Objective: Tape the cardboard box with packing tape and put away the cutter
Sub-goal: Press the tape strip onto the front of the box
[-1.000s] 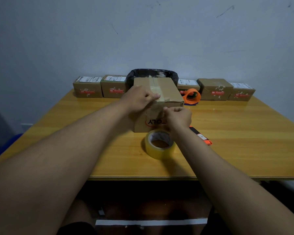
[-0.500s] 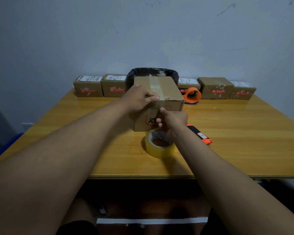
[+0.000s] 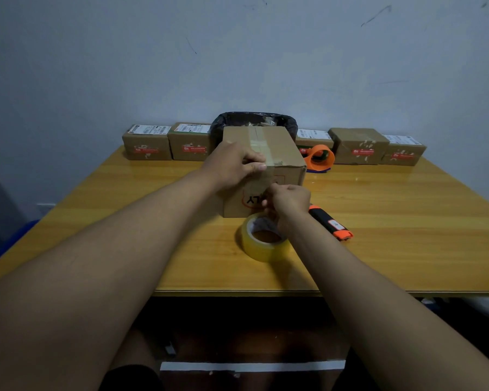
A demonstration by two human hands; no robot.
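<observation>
A brown cardboard box (image 3: 277,148) stands mid-table with clear tape along its top seam and down its near face. My left hand (image 3: 235,162) presses on the box's top front edge, fingers curled over the tape. My right hand (image 3: 290,197) is in front of the near face, fingers pinched on the tape strip. The clear packing tape roll (image 3: 264,238) lies flat on the table just below that hand. A black and orange cutter (image 3: 331,225) lies on the table to the right of my right wrist.
Against the wall sits a row of small labelled cartons (image 3: 147,146), (image 3: 359,146), a black-lined bin (image 3: 254,121) behind the box, and an orange tape dispenser (image 3: 321,158). The wooden table (image 3: 407,221) ends at a near edge by my forearms.
My right hand has slid down the box's near face from its top edge toward the tape roll. My left hand has stayed on the box top.
</observation>
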